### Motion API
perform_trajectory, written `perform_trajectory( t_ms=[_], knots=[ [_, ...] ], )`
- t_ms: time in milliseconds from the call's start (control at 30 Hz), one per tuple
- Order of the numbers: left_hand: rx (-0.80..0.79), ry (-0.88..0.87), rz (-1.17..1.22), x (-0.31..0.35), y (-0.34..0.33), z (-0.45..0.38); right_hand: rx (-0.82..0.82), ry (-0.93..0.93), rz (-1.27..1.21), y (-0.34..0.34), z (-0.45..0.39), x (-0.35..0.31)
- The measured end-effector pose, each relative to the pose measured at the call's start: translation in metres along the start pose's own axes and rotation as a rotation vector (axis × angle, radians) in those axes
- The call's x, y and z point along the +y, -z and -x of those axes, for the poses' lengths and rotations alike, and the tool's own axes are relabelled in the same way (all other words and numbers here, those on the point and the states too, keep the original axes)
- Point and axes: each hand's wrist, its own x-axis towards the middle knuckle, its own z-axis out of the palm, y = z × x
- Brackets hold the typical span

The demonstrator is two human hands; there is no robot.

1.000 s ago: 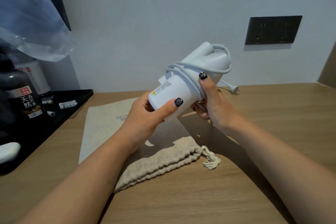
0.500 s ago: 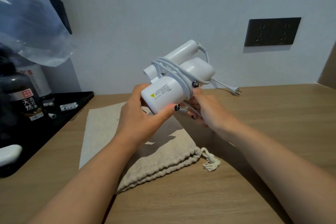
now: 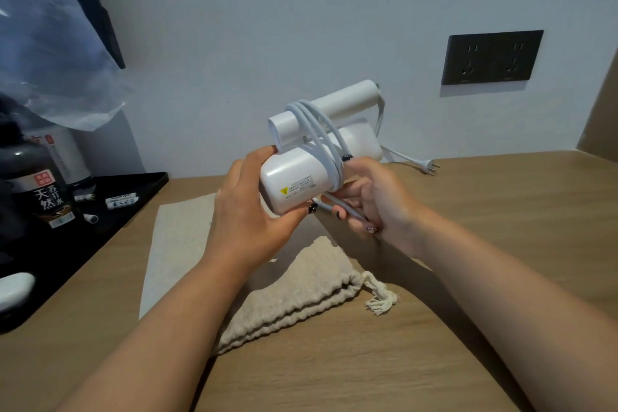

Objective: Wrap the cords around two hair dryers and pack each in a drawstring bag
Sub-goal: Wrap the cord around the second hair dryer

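A white folded hair dryer (image 3: 294, 182) is held in the air above the table. My left hand (image 3: 254, 214) grips its barrel end from the left and below. Its white cord (image 3: 322, 130) loops several times around the barrel and folded handle. My right hand (image 3: 371, 201) pinches a stretch of that cord under the dryer. The plug (image 3: 428, 166) trails out to the right, near the wall. A beige drawstring bag (image 3: 294, 294) lies flat on the table below my hands, its tassel (image 3: 381, 303) to the right.
A wooden table (image 3: 485, 244) meets a white wall carrying a dark socket panel (image 3: 491, 57). At left a black tray (image 3: 110, 211) holds a dark bottle (image 3: 43, 191) and small sachets. A clear plastic bag (image 3: 50, 53) hangs at upper left. A white object (image 3: 13, 288) sits at the left edge.
The dryer has turned so its handle lies on top and its barrel faces me. My right hand has slid from the barrel's side to under it, taking the cord.
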Motion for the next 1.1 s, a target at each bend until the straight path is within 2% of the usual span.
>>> perform_trajectory(
  t_ms=[233, 467, 600, 800, 867, 933, 1033, 1100],
  knots=[
    [0.027, -0.129, -0.153, 0.003, 0.001, 0.0, -0.105, -0.061, -0.166, 0.002, 0.006, -0.004],
    [0.058, -0.349, -0.452, 0.008, 0.002, -0.002, -0.144, -0.147, -0.267, 0.005, 0.006, -0.002],
    [0.092, -0.406, -0.449, 0.01, 0.003, -0.002, -0.142, -0.143, -0.36, 0.005, 0.008, -0.003],
    [0.072, -0.437, -0.353, 0.006, 0.002, -0.001, 0.005, -0.09, -0.35, 0.0, 0.008, -0.002],
    [0.04, -0.373, -0.278, 0.006, 0.0, 0.001, 0.043, -0.027, -0.322, 0.0, 0.007, -0.001],
    [-0.041, -0.194, -0.137, 0.007, -0.001, 0.003, 0.073, 0.064, -0.302, 0.0, 0.008, -0.001],
    [-0.309, 0.229, 0.315, 0.014, 0.005, 0.003, 0.12, 0.218, -0.238, 0.001, 0.007, 0.0],
    [-0.471, 0.392, 0.693, 0.009, 0.009, 0.002, 0.127, 0.318, -0.185, 0.002, 0.004, 0.001]
  ],
)
